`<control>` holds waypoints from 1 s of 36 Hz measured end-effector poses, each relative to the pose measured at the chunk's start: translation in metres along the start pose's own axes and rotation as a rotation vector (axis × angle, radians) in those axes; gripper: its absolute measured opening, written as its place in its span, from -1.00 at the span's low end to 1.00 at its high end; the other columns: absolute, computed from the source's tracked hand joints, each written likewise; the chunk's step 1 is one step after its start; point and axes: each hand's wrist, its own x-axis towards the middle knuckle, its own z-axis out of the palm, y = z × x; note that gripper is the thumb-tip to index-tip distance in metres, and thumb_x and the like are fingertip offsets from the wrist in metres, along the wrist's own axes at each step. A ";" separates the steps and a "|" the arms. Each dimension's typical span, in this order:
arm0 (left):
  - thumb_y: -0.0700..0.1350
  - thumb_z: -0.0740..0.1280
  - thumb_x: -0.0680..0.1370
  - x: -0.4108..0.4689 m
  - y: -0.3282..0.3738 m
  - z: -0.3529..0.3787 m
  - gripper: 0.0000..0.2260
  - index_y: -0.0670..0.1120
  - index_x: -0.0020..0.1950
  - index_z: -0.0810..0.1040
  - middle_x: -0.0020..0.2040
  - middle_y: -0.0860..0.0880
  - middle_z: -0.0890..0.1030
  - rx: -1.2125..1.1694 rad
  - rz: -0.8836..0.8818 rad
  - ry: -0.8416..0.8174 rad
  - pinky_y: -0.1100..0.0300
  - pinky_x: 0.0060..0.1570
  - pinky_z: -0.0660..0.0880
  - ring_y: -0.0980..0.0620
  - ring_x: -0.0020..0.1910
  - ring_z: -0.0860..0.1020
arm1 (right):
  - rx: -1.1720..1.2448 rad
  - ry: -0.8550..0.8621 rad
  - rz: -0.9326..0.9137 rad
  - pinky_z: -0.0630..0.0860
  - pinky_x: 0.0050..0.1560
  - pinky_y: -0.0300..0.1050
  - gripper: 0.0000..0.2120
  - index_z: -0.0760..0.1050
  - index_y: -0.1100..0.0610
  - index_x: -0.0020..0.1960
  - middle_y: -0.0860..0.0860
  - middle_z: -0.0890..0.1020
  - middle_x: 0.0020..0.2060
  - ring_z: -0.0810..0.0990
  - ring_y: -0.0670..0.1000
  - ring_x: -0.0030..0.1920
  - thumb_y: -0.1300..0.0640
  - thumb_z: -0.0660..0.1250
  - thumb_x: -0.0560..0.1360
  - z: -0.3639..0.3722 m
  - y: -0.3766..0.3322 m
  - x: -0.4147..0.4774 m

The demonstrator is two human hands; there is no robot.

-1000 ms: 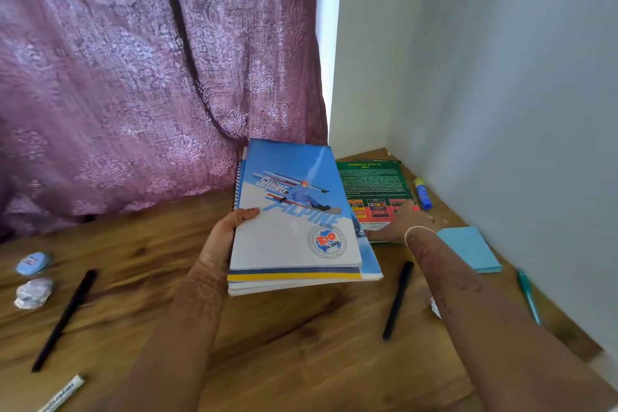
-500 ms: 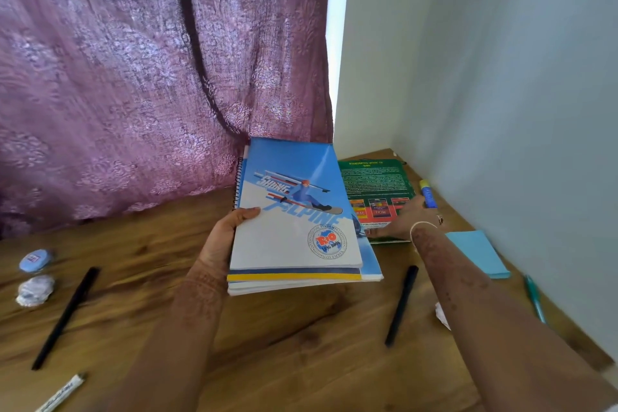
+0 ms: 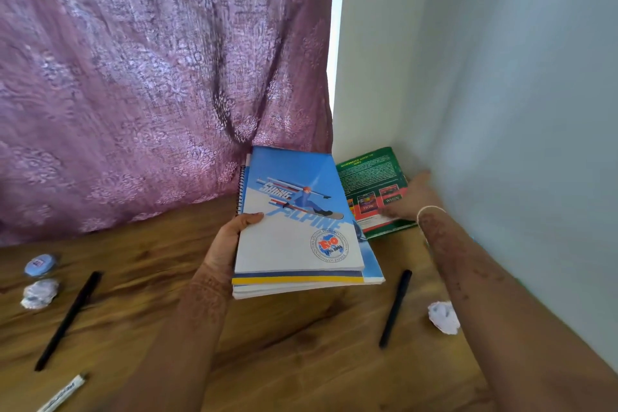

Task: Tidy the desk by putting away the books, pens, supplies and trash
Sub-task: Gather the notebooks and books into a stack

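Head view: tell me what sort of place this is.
Probably a home study desk in a room corner: a wooden desk with pens and notebooks, a curtain behind, and walls on the right.

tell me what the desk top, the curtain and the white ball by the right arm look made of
Desk top: wood or wood-look laminate, slight sheen, brown grain streaks.
Curtain: thin woven fabric, mauve, matte, floral pattern and hanging folds.
White ball: probably crumpled paper or tissue, matte, irregular creases.
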 end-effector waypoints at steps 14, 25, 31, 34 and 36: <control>-0.15 0.23 0.56 -0.027 -0.013 0.031 -0.68 -0.20 0.29 0.46 0.00 -0.25 0.69 -0.074 0.026 -0.021 -0.03 -0.33 0.63 -0.22 -0.18 0.68 | 0.085 0.564 -0.374 0.51 -0.06 -0.20 -0.81 0.66 0.05 0.01 -0.02 0.71 -0.16 0.65 -0.01 -0.18 0.04 0.45 0.42 -0.045 -0.064 -0.059; -0.13 0.30 0.54 -0.065 -0.045 0.079 -0.75 -0.16 0.20 0.55 -0.07 -0.22 0.70 -0.067 0.100 -0.001 -0.02 -0.22 0.64 -0.19 -0.17 0.68 | -0.255 0.755 -0.881 0.34 -0.44 -0.12 -0.84 0.54 0.12 -0.14 0.12 0.57 -0.36 0.55 0.18 -0.32 0.19 0.48 0.33 -0.039 -0.063 -0.176; -0.05 0.22 0.63 -0.100 -0.064 0.094 -0.79 -0.13 -0.03 0.59 -0.28 -0.17 0.69 -0.186 0.176 -0.109 0.06 -0.43 0.61 -0.10 -0.36 0.67 | -0.369 0.835 -1.209 0.42 -0.47 -0.12 -0.78 0.57 0.13 -0.14 0.05 0.59 -0.37 0.56 0.10 -0.37 0.26 0.46 0.23 -0.011 -0.028 -0.227; 0.09 0.18 0.61 -0.111 -0.078 0.086 -0.65 -0.14 0.13 0.57 -0.17 -0.20 0.69 -0.204 0.123 -0.164 -0.01 -0.29 0.63 -0.16 -0.25 0.68 | -0.397 0.762 -1.264 0.46 -0.47 -0.09 -0.79 0.56 0.13 -0.12 0.05 0.60 -0.35 0.57 0.10 -0.34 0.27 0.44 0.25 -0.002 -0.014 -0.244; 0.13 0.17 0.61 -0.119 -0.087 0.081 -0.61 -0.14 0.19 0.55 -0.17 -0.20 0.68 -0.219 0.114 -0.152 0.00 -0.30 0.62 -0.16 -0.25 0.68 | -0.422 0.715 -1.291 0.47 -0.45 -0.08 -0.75 0.57 0.13 -0.09 0.04 0.62 -0.33 0.58 0.09 -0.32 0.26 0.49 0.25 0.001 -0.007 -0.254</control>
